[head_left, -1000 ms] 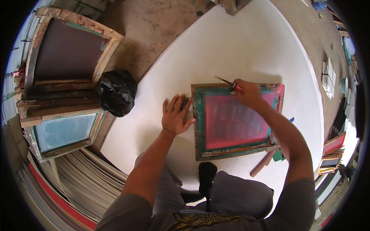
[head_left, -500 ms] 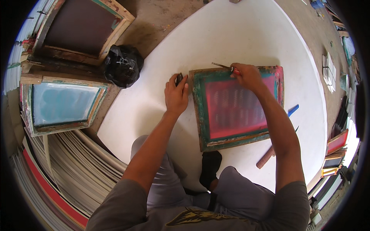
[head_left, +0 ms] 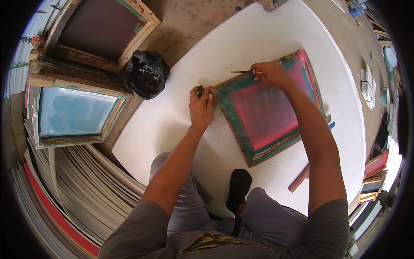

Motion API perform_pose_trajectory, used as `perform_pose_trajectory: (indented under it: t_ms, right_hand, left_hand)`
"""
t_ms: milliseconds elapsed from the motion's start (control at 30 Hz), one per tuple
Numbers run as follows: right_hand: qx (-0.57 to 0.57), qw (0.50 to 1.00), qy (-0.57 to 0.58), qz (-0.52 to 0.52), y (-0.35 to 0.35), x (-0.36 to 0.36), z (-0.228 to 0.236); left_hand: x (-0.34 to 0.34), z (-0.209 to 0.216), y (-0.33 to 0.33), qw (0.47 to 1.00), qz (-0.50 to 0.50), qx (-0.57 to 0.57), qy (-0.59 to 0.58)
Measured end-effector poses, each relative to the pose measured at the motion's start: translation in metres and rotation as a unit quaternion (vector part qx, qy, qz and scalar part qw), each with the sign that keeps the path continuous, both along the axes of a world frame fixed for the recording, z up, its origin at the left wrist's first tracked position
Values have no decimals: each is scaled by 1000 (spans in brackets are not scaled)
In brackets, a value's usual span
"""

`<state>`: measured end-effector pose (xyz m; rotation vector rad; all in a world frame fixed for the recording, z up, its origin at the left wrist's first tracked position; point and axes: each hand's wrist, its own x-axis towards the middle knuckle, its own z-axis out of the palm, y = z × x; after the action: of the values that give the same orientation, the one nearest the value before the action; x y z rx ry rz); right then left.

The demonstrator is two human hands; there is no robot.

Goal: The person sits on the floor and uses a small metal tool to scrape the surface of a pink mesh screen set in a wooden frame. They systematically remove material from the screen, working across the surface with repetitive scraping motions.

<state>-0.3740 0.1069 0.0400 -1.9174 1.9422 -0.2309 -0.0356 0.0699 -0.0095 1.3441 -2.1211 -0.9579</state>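
Note:
A wooden screen-printing frame (head_left: 246, 142) with green-stained edges and pink mesh lies tilted on the white board. My right hand (head_left: 272, 74) is closed round the red handle of a screwdriver (head_left: 241, 72) at the frame's far edge. The screwdriver's thin shaft points left along that edge. By the frame's far left corner, my left hand (head_left: 201, 108) is closed on a small dark object (head_left: 200, 90). Most of that object is hidden by my fingers, and its kind does not show.
The large white board (head_left: 172, 129) lies under everything, near my black-socked foot (head_left: 239, 185). To the right are a blue-handled tool (head_left: 331, 125) and a brown wooden handle (head_left: 297, 181). A black plastic bag (head_left: 148, 74) and two more frames (head_left: 77, 114) stand left, above stacked sheets (head_left: 90, 181).
The screen frame has turned counter-clockwise, its right side swinging away from me. My right hand has shifted slightly left and away with the screwdriver. My left hand keeps hold of the dark object.

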Motion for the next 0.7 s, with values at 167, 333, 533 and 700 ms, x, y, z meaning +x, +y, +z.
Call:
perform_pose_trajectory:
  t_ms: [167, 333, 533, 700]
  right_hand:
    - [-6, 997, 0, -75, 11, 22, 11]
    - [33, 981, -107, -158, 61, 100, 41]
    - [35, 978, -112, -172, 112, 156, 47]
    - [61, 970, -134, -195, 119, 168, 52]
  left_hand:
    - [13, 6, 19, 998, -58, 18, -15]
    - [19, 11, 31, 996, -87, 16, -23]
    - [14, 16, 33, 994, -95, 0, -47]
    - [13, 5, 42, 996, -75, -8, -48]
